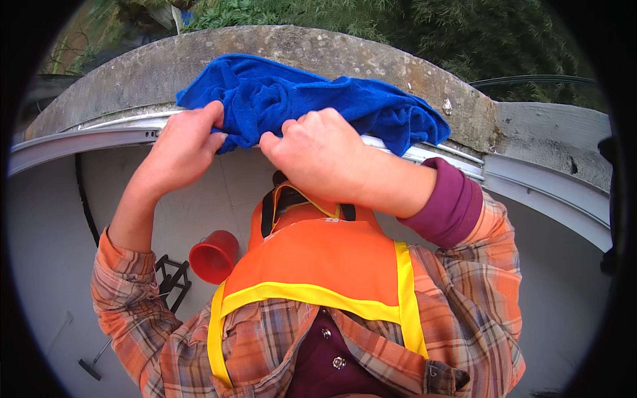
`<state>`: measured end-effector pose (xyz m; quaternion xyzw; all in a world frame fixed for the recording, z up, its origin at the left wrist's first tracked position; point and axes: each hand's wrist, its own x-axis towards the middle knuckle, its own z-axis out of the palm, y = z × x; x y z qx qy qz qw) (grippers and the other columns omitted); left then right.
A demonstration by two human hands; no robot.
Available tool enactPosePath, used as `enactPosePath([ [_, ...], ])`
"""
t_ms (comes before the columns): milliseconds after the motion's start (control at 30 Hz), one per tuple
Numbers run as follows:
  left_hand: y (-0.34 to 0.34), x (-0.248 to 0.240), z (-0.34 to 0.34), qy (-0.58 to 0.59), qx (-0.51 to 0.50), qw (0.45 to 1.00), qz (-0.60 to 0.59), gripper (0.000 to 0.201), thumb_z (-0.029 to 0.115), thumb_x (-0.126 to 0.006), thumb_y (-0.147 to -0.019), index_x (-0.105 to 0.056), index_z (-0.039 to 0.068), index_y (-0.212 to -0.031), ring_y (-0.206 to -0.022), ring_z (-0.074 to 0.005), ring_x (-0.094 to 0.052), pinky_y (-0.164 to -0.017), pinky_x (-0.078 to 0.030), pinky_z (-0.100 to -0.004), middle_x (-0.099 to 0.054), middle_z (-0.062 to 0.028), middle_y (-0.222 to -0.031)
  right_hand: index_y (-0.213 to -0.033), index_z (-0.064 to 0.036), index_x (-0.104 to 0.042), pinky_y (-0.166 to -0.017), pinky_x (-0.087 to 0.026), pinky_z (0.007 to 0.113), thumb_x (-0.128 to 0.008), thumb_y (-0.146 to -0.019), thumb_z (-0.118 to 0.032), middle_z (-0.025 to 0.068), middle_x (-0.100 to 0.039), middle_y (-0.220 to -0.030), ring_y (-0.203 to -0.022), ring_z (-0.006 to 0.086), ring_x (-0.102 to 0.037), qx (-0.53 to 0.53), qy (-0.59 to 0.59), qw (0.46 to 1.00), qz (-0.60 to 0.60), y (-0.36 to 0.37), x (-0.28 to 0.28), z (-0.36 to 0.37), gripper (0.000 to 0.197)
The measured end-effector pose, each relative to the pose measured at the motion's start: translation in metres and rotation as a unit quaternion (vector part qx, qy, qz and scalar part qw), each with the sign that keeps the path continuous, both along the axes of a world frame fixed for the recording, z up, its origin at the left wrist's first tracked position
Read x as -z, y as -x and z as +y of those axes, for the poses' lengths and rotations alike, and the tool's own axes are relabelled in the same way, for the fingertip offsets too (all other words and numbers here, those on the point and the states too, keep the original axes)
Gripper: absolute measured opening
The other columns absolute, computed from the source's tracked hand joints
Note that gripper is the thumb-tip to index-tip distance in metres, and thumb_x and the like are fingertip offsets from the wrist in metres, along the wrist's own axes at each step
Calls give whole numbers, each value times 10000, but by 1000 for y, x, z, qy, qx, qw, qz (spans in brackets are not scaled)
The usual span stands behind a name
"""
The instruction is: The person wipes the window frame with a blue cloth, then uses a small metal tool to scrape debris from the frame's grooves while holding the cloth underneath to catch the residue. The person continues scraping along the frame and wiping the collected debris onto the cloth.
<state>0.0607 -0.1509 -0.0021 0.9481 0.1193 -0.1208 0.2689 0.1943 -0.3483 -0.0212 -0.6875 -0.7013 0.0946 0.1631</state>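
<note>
A bunched blue cloth (285,96) lies over the window's white frame and the concrete ledge, spread to both sides of my hands. My left hand (186,144) pinches its near left edge between thumb and fingers. Close by on the right, my right hand (322,152) is closed in a fist around the cloth's near edge, knuckles up. The fabric between the two hands is crumpled and hangs slightly over the frame's inner side. Part of the cloth inside my right hand is hidden.
The rough concrete ledge (398,66) runs beyond the white frame rail (86,140), with green plants (464,33) outside. Below on the pale floor are a red bucket (213,257), a dark folding stand (174,282) and a long-handled tool (89,369).
</note>
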Motion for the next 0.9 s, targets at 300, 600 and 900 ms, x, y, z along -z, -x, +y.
enactPosePath([
  [300, -28, 8, -21, 236, -51, 970, 32, 161, 149, -618, -950, -511, 58, -872, -671, -71, -419, -569, -360, -253, -476, 39, -729, -1044, -44, -729, -615, -506, 289, -658, -903, -94, 84, -713, -793, -668, 173, -655, 69, 27, 959, 272, -70, 4, -52, 165],
  [600, -64, 7, 3, 72, -179, 964, -181, 241, 235, -618, -962, -617, 25, -1079, -826, -183, -627, -738, -499, -332, -673, -57, -878, -1107, -74, -716, -562, -458, 284, -633, -941, -175, 58, -622, -646, -567, 144, -560, 223, -105, 962, 119, -93, -8, -52, 211],
  [900, -34, 6, 14, 71, -264, 944, -185, 252, 228, -803, -790, -634, 52, -852, -637, -77, -500, -596, -439, -259, -578, 13, -689, -1067, 9, -688, -525, -377, 245, -793, -820, -193, -16, -538, -648, -600, 49, -438, 236, -39, 936, 260, -97, -14, -66, 336],
])
